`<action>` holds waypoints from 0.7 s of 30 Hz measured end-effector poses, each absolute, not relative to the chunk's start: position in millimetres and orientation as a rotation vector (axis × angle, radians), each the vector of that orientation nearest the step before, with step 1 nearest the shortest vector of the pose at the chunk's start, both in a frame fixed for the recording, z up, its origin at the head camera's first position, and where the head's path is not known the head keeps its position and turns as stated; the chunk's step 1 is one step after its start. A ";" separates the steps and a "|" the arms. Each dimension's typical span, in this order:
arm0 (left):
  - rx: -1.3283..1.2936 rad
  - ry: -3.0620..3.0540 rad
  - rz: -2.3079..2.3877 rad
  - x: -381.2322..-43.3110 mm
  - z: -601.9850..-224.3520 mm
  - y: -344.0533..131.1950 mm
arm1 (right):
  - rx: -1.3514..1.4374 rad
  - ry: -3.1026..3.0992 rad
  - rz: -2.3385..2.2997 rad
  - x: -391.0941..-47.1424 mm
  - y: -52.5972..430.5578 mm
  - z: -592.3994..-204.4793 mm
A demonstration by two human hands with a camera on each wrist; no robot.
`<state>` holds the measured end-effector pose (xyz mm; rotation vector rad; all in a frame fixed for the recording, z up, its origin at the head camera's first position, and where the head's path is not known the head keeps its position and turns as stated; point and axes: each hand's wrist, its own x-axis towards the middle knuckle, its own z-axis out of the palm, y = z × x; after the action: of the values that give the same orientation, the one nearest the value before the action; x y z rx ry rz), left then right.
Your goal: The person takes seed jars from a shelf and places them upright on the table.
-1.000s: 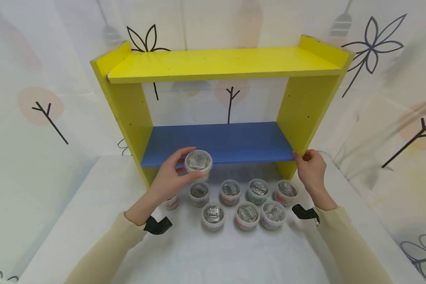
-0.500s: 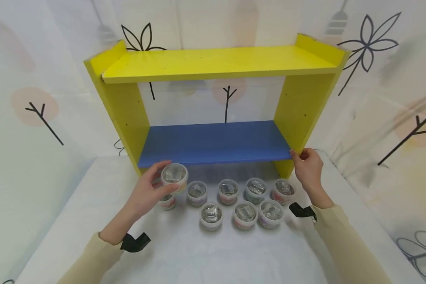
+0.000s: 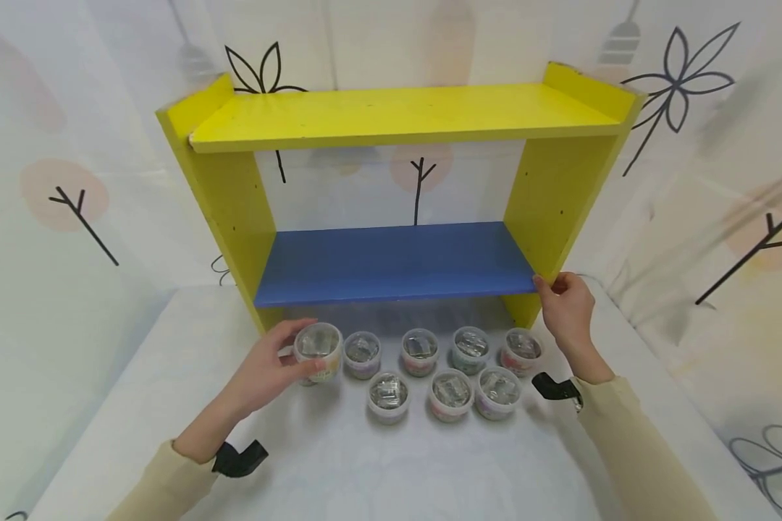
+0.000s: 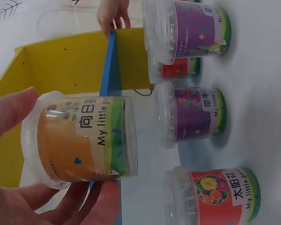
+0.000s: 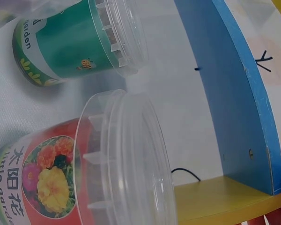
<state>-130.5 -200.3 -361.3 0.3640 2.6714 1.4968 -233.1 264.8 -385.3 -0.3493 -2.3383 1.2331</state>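
My left hand (image 3: 267, 369) grips a small plastic tub (image 4: 82, 138) with a clear lid and an orange label, thumb on one side and fingers round the other. In the head view this tub is at the left end of the back row, hiding most of a red-labelled tub there. The left wrist view shows it held up off the table. My right hand (image 3: 565, 307) holds the yellow and blue shelf unit (image 3: 397, 264) at its right side, thumb at the front edge of the blue board.
Several similar lidded tubs stand under and before the unit in two rows, including a red-labelled one (image 5: 51, 183), a green one (image 5: 79, 44) and a purple one (image 4: 196, 115). A white-covered table (image 3: 404, 470) lies beneath; patterned cloth (image 3: 72, 289) hangs around.
My left hand has moved the tub to the left and then down, over the red-labelled tub at the left end. My right hand keeps its place on the shelf unit.
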 end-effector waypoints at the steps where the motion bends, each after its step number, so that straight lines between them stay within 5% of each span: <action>1: 0.370 2.669 1.488 -130.2 -362.2 -200.4 | -0.350 -2.338 1.234 -233.1 264.9 -385.3; 21: 0.583 2.786 1.278 -118.8 -386.2 -205.8 | -0.361 -2.357 1.237 -233.2 265.8 -384.8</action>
<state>-118.8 -205.8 -386.2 0.5829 2.7859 1.2782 -233.2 265.8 -384.8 -0.3614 -2.3572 1.2373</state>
